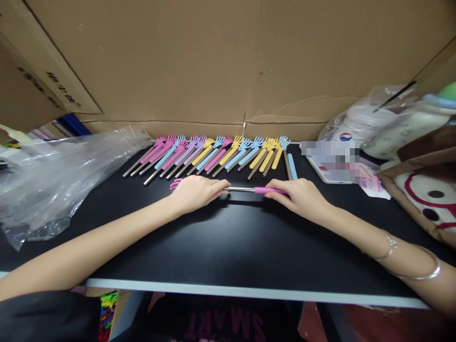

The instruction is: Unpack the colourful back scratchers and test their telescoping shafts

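Note:
A pink back scratcher (242,189) lies level between my two hands, just above the black tabletop. My left hand (199,192) is closed round its metal shaft near the clawed end, and the pink claw pokes out past the knuckles. At the other end, my right hand (301,194) grips the pink handle. Bare silver shaft shows between the hands. Behind them runs a row of back scratchers (210,156) in pink, purple, blue and yellow, claws toward the cardboard. A blue back scratcher (292,166) at the row's right end is partly hidden by my right hand.
Clear plastic bags (67,171) spread over the table's left side. A cardboard wall (228,61) closes off the back. On the right are a phone (326,168), a card (375,185), a bagged cup (370,118) and a brown cloth bag (402,173) with a cartoon face.

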Demonstrator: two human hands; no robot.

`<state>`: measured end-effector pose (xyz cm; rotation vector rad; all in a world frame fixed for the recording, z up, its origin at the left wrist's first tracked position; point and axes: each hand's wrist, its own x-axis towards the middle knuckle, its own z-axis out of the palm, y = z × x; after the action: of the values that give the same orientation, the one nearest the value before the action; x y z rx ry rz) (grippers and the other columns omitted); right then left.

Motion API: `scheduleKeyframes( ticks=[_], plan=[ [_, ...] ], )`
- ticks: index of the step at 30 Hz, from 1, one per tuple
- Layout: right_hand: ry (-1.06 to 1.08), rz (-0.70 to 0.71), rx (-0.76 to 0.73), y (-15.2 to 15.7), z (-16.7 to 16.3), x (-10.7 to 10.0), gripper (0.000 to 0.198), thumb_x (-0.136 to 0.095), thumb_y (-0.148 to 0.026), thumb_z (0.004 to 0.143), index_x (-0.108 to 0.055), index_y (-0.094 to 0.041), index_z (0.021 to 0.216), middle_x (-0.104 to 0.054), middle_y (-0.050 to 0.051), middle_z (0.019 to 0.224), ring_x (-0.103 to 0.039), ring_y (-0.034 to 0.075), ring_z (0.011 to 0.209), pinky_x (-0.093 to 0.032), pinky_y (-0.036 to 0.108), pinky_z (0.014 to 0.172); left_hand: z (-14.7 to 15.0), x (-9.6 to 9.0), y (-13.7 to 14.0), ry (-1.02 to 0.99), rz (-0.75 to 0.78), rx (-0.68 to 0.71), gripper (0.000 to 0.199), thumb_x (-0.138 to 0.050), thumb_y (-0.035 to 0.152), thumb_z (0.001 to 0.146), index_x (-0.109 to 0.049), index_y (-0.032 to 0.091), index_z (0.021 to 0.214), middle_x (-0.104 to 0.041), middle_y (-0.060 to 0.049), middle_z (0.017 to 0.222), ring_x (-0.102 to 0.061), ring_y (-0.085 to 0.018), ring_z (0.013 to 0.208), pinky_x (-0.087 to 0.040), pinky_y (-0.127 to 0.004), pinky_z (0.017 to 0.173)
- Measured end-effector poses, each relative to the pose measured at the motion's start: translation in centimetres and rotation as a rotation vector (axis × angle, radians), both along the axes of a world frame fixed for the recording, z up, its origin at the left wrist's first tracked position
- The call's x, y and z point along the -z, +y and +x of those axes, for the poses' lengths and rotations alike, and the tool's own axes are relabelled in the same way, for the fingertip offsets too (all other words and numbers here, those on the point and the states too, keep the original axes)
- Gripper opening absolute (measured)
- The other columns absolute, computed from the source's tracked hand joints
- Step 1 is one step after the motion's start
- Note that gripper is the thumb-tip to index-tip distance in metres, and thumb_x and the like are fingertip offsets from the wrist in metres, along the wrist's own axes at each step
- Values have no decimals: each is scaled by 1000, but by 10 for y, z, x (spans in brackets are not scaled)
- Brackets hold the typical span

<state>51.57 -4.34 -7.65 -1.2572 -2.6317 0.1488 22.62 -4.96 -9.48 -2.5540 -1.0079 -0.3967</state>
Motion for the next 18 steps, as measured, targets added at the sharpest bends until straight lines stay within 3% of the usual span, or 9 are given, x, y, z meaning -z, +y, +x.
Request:
scheduleKeyframes(
  ticks=[5,11,18],
  plan=[
    [-23,151,-27,-2,1,3,34,-42,-48,93,-65,-24,93,-73,1,77,-64,15,61,-34,24,52,3,-2,0,-3,-279,-86,35,-34,42,99,-62,22,102,-71,-1,74,-64,-15,61,-33,-21,50],
    [-18,292,-56,-3,1,2,30,-45,-46,94,-65,-23,92,-74,1,80,-65,14,66,-36,24,54,6,-6,1,-162,-589,-68,35,-32,41,100,-62,24,99,-71,1,86,-66,-16,77,-38,-22,63],
    [7,418,-73,-2,1,7,29,-47,-44,93,-66,-22,95,-73,1,82,-66,14,72,-36,24,57,3,-17,8,-222,-757,19,36,-34,40,98,-65,21,95,-61,2,70,-56,-12,63,-33,-20,61]
  ],
)
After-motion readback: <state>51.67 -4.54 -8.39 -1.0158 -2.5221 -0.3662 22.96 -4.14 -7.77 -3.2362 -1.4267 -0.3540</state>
